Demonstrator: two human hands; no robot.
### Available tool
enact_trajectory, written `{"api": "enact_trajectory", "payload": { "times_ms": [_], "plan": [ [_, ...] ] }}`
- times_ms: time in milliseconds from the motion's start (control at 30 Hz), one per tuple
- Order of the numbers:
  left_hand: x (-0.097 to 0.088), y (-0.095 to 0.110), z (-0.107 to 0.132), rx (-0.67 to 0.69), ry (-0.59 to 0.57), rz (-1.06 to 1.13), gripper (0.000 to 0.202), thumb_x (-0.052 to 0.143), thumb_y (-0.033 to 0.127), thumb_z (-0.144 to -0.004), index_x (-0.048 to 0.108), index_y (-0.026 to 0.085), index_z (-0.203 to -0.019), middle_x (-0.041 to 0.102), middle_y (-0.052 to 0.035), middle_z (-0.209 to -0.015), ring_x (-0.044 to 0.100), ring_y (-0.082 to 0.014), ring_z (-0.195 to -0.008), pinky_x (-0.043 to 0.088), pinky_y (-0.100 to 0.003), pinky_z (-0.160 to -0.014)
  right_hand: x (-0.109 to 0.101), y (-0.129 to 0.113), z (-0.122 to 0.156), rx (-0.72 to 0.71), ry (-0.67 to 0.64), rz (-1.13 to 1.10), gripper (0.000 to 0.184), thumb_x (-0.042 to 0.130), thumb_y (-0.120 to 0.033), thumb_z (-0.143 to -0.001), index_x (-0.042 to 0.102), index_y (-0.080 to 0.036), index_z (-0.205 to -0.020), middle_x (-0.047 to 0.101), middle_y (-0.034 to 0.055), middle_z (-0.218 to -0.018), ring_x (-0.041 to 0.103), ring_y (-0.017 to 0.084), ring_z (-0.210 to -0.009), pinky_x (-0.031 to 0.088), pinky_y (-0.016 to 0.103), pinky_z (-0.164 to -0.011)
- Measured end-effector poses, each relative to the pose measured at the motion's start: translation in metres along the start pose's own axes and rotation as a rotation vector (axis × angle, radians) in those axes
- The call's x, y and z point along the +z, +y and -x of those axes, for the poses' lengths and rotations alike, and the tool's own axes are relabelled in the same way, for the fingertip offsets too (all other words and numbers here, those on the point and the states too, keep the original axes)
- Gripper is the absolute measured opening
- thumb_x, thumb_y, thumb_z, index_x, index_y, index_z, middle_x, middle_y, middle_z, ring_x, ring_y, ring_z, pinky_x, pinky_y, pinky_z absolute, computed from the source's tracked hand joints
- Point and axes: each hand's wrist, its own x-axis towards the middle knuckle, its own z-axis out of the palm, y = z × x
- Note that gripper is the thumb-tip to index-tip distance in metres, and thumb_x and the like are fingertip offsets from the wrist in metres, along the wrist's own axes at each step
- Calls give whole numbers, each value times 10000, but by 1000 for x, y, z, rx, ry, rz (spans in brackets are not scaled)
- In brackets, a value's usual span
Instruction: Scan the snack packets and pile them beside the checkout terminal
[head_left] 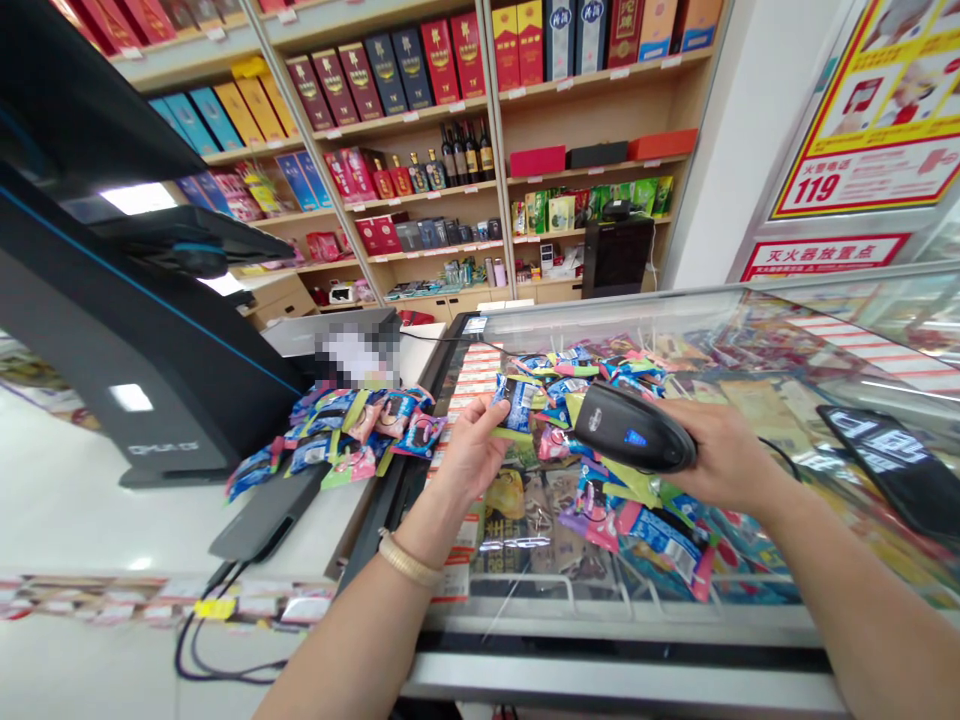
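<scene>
My left hand [469, 450] pinches a small blue snack packet [516, 402] and holds it up over the glass lid of a chest freezer [750, 330]. My right hand [724, 455] grips a black handheld barcode scanner [630, 428], its head pointing left at the packet a short gap away. Several colourful snack packets [645, 520] lie spread on the glass under and behind both hands. A second heap of packets [352, 425] sits to the left on the white counter [60, 500], beside the register.
A black cash register terminal [112, 330] stands at the left with a keyboard [266, 515] in front and cables hanging off the counter edge. A black device [892, 460] lies on the glass at the right. Shelves of boxed goods and bottles [450, 150] fill the back wall.
</scene>
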Motion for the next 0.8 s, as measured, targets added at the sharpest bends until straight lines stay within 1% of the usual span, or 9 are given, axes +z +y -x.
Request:
{"api": "enact_trajectory", "payload": {
  "times_ms": [133, 267, 333, 433, 500, 533, 633, 733, 800],
  "plan": [
    [-1, -2, 1, -2, -4, -28, 380, 889, 236, -642, 521, 164, -706, 686, 22, -727, 653, -94, -636, 551, -217, -643, 1, 2, 2, -17, 12, 5, 286, 617, -314, -808, 670, -203, -1066, 773, 98, -998, 747, 247, -858, 575, 311, -713],
    [-1, -3, 3, 57, 21, -88, 455, 902, 287, -607, 466, 184, -690, 592, 60, -672, 583, -74, -592, 497, -205, -597, 2, 9, 7, -60, 70, 60, 345, 582, -351, -832, 646, -194, -1132, 765, 124, -970, 741, 274, -830, 576, 350, -685],
    [-2, 0, 2, 134, 45, -146, 462, 893, 303, -606, 454, 190, -690, 556, 70, -666, 548, -64, -588, 460, -194, -591, 4, 14, 10, -98, 83, 109, 337, 580, -342, -831, 631, -197, -1131, 763, 127, -958, 740, 273, -814, 570, 346, -666],
    [-7, 13, -3, 377, 136, -296, 425, 848, 275, -635, 434, 196, -688, 560, 58, -721, 540, -70, -645, 444, -203, -648, 5, 22, 13, -129, 111, 174, 311, 573, -345, -841, 607, -215, -1121, 756, 107, -914, 733, 255, -763, 551, 329, -625],
    [-16, 28, -7, 600, 258, -471, 368, 792, 220, -666, 425, 201, -685, 577, 38, -777, 557, -88, -713, 447, -220, -711, 5, 27, 15, -146, 125, 205, 270, 574, -358, -837, 598, -227, -1071, 751, 98, -890, 727, 249, -733, 533, 323, -591],
    [-22, 38, -9, 713, 346, -572, 334, 759, 192, -681, 425, 203, -686, 579, 28, -801, 566, -100, -755, 447, -230, -742, 5, 28, 15, -157, 127, 219, 258, 578, -357, -830, 595, -231, -1055, 750, 95, -880, 725, 249, -721, 527, 323, -582],
    [-44, 70, -9, 978, 685, -832, 262, 677, 145, -723, 425, 214, -699, 556, 14, -833, 565, -133, -847, 446, -255, -799, 3, 31, 13, -189, 151, 261, 253, 574, -336, -815, 588, -233, -1045, 749, 87, -854, 718, 250, -696, 524, 326, -580],
    [-67, 96, -4, 1068, 988, -979, 220, 638, 137, -754, 438, 222, -719, 529, 2, -841, 549, -162, -870, 452, -285, -803, 2, 30, 11, -208, 169, 293, 227, 550, -324, -824, 583, -227, -1027, 737, 68, -794, 701, 234, -635, 506, 309, -545],
    [-80, 106, -2, 1060, 1111, -1075, 173, 636, 136, -762, 485, 218, -740, 532, -20, -884, 551, -189, -939, 463, -320, -854, 2, 29, 10, -211, 179, 301, 215, 545, -326, -823, 585, -222, -1008, 727, 55, -756, 685, 224, -591, 484, 299, -508]
  ]
}}
